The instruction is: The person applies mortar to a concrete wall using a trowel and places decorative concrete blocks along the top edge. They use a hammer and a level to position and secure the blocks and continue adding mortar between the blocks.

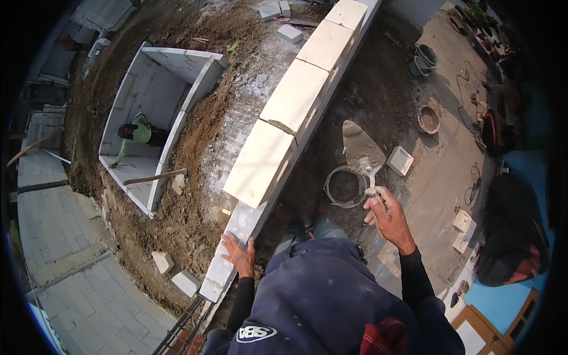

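Note:
My right hand grips the handle of a trowel, its fingers wrapped round it. Grey wet mortar covers most of the blade. Beneath the trowel is a bucket with a pale rim and dark inside. My left hand lies with fingers spread on the pale grey top of the wall, just short of a row of cream-coloured blocks. These blocks run end to end away from me, with a dark patch of mortar at one joint.
Left of the wall, a person in a green top is inside a block-walled pit. Loose blocks lie on the soil. To the right are a round tub, stacked buckets and a white box-like piece. Steel bars jut out near the wall's near end.

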Tool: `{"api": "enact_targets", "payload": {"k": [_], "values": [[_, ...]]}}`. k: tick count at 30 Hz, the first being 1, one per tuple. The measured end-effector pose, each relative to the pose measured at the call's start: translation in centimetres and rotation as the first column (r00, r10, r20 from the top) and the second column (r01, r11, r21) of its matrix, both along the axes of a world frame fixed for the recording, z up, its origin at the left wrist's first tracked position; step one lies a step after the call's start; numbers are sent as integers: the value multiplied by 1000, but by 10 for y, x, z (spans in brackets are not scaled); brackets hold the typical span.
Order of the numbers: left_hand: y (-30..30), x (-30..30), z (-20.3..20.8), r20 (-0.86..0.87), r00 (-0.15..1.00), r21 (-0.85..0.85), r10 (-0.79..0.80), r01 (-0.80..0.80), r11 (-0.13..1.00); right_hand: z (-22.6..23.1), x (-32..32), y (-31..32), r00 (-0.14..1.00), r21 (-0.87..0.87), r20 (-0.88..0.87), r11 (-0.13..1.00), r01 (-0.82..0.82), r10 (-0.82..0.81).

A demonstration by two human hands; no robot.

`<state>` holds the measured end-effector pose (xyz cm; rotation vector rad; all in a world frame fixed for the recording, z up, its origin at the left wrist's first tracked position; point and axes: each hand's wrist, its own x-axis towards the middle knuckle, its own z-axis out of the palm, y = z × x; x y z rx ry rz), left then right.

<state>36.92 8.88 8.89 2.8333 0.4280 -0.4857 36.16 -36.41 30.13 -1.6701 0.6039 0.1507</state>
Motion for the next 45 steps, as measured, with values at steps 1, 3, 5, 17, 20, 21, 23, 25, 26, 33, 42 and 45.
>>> {"api": "enact_targets", "payload": {"k": [1,3,5,17,20,21,23,25,26,33,42,45], "values": [[-3,2,5,-21,1000,6,22,-22,1000,-1,-11,-7,997,9,-73,1000,16,-16],[-3,4,3,-4,1000,37,-7,8,999,-28,-38,-21,996,-166,-42,984,65,-73],[-4,7,3,-19,999,64,-37,38,997,-59,-65,-34,993,-406,-50,910,81,-111],[-3,12,49,-151,984,104,-90,106,989,-263,-169,-25,925,-723,-54,654,222,-375],[-3,17,68,-174,982,163,-72,101,981,-368,-189,-2,865,-541,-8,730,418,-502],[-9,20,70,-157,984,160,-79,104,982,-410,-196,2,858,-541,27,714,443,-512],[-13,26,59,-119,985,164,-125,144,976,-521,-213,-4,873,-640,-87,699,320,-480],[-16,27,56,-105,986,194,-126,145,970,-619,-208,-10,862,-639,-382,769,14,-333],[-19,23,55,-115,986,186,-123,143,972,-642,-200,-22,807,-547,-537,830,-109,-248],[-9,13,60,-153,985,147,-84,107,983,-591,-156,-24,802,-513,-540,855,-74,-254],[-19,39,51,56,992,47,-109,107,993,-293,-118,-18,852,-194,-331,913,358,-405],[-54,61,43,254,963,-193,-92,143,971,-147,-64,-29,919,-16,-250,950,312,-306]]}}
